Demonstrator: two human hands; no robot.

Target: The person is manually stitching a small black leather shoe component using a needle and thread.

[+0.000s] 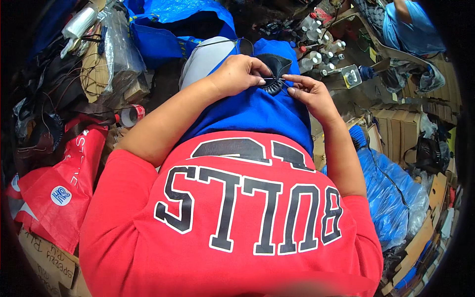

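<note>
A small black leather piece with a stitched, toothed edge rests on a blue cloth spread over my lap. My left hand grips the piece from the left, fingers curled over its top. My right hand pinches a thin black thread drawn taut across the piece, fingertips at its right edge. Whether a needle is in the fingers cannot be told. Both forearms reach up from my red shirt with large black lettering.
A blue plastic bag lies beyond my knees. A tape roll and red bag sit at left. Several small bottles stand at upper right. Blue plastic-wrapped bundle and cardboard boxes crowd the right. Another person sits far right.
</note>
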